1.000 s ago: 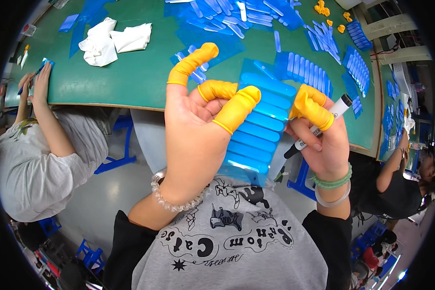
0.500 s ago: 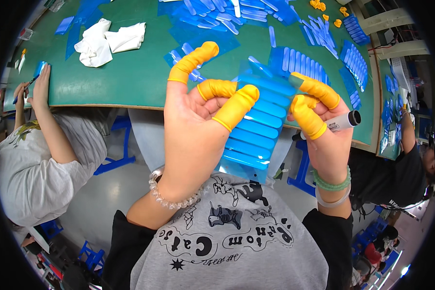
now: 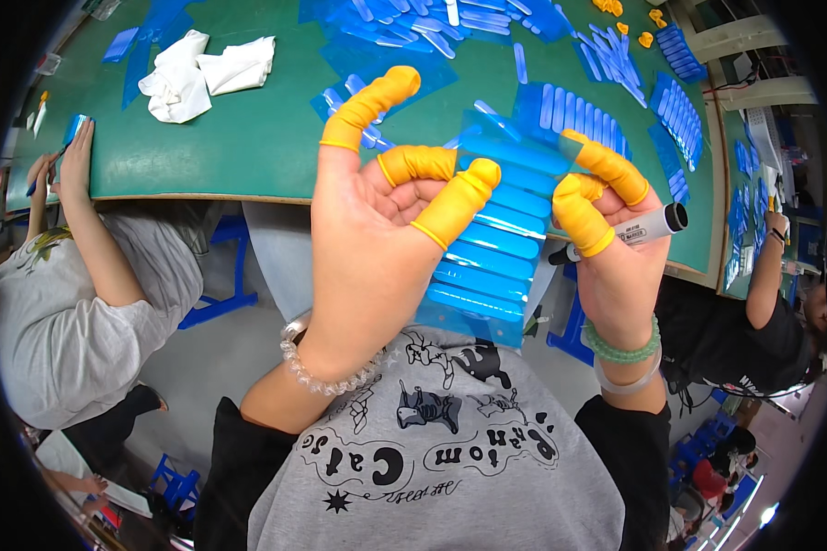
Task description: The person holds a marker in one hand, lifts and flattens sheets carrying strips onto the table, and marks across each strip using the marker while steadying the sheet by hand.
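Observation:
Between my hands a blue film sheet (image 3: 487,243) bearing a row of long rounded strips is held up, tilted, in front of the table edge. My left hand (image 3: 368,225) pinches its left side between thumb and middle finger, with the index finger raised. At the upper right edge, the thumb and index finger of my right hand (image 3: 616,239) grip the same sheet. A grey marker pen (image 3: 648,228) with black ends rests across my right palm, held by the curled fingers. Yellow finger cots cover the thumb and two fingers on my left hand, and the thumb and nearby fingers on my right.
On the green table (image 3: 257,138) lie a heap of loose blue strips (image 3: 413,23), more strip sheets (image 3: 579,118), white cloths (image 3: 179,78) and yellow finger cots (image 3: 646,39). A co-worker (image 3: 92,285) sits at left, another (image 3: 744,331) at right. Blue stools (image 3: 225,285) stand below the table.
The strip sheet has shifted slightly right and turned a little in my hands. The marker has tilted slightly in my right hand. Both hands keep their grip.

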Motion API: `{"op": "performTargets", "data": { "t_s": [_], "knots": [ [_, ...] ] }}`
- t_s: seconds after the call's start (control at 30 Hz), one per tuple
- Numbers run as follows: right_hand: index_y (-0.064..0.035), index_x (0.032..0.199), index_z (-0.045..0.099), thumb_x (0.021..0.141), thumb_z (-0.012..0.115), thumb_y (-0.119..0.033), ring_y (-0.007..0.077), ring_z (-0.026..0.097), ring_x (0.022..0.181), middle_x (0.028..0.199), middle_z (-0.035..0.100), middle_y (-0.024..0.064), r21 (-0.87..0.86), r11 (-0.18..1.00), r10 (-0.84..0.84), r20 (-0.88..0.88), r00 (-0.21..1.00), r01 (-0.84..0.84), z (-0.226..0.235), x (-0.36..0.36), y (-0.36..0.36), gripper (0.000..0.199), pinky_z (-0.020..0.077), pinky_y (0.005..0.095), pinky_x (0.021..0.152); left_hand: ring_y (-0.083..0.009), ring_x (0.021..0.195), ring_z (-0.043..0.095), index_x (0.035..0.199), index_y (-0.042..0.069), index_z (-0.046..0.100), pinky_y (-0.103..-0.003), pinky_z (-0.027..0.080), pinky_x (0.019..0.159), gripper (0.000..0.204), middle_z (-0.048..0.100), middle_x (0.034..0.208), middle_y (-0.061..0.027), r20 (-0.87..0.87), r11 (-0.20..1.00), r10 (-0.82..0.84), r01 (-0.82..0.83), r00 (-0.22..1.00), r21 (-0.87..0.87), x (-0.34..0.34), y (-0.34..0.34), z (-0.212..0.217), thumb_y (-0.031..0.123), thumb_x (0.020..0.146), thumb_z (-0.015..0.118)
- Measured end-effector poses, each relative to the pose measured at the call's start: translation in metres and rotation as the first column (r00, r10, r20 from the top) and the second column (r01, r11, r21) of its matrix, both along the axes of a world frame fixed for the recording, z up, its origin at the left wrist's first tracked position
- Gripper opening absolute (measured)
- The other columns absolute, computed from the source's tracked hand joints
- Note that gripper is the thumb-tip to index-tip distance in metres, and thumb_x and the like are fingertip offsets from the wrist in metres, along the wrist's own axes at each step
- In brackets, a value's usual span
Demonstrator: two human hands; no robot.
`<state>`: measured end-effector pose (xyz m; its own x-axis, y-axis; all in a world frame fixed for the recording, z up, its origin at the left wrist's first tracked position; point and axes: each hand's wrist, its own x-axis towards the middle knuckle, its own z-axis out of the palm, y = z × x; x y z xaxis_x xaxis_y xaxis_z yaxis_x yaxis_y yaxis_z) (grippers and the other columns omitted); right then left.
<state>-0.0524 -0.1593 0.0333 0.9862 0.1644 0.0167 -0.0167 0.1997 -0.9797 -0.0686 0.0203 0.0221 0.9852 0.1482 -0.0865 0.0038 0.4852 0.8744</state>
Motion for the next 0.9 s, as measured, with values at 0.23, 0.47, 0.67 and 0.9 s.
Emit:
{"op": "performTargets", "data": {
  "t_s": [0.23,0.47,0.67,0.9],
  "knots": [
    [0.0118,0.124,0.057,0.084,0.069,0.009,0.0147,0.067,0.092,0.101,0.069,0.013,-0.041,0.998,-0.052,0.03,0.998,0.054,-0.004,0.0,0.007,0.041,0.0547,0.0258,0.085,-0.0085,0.082,0.065,0.144,0.003,0.039,-0.023,0.055,0.076,0.071,0.068,0.091,-0.0062,0.0,0.999,-0.015,0.016,1.0,0.052,0.002,0.004,-0.005,-0.01,0.083,0.072],
    [0.0118,0.125,0.056,0.083,0.072,0.01,0.0127,0.065,0.09,0.102,0.068,0.0111,0.036,0.988,-0.153,0.096,0.984,0.15,-0.012,-0.004,0.018,0.045,0.0535,0.0251,0.083,-0.009,0.081,0.063,0.145,0.005,0.036,-0.022,0.054,0.075,0.075,0.064,0.094,-0.0059,0.011,0.992,-0.023,0.022,1.0,0.124,0.003,0.003,-0.012,-0.011,0.081,0.072],
    [0.0091,0.128,0.055,0.084,0.07,0.013,0.0067,0.058,0.083,0.094,0.064,0.0047,-0.186,0.977,-0.051,0.265,0.963,0.103,-0.025,-0.001,0.014,0.047,0.0488,0.0221,0.073,-0.0082,0.082,0.059,0.147,0.007,0.035,-0.021,0.052,0.075,0.075,0.061,0.101,-0.0062,0.09,0.969,-0.075,0.052,0.993,0.24,0.0,-0.001,-0.024,-0.012,0.083,0.07],
    [0.0076,0.129,0.054,0.085,0.071,0.009,0.0067,0.058,0.083,0.093,0.065,0.0046,-0.166,0.984,0.062,0.022,0.998,-0.057,-0.019,0.008,-0.001,0.048,0.0491,0.0211,0.072,-0.0161,0.102,0.064,0.148,0.008,0.029,-0.03,0.055,0.09,0.078,0.063,0.116,-0.0145,0.046,0.973,-0.194,0.186,0.98,0.137,0.005,-0.007,-0.031,-0.013,0.085,0.068]
  ]
}}
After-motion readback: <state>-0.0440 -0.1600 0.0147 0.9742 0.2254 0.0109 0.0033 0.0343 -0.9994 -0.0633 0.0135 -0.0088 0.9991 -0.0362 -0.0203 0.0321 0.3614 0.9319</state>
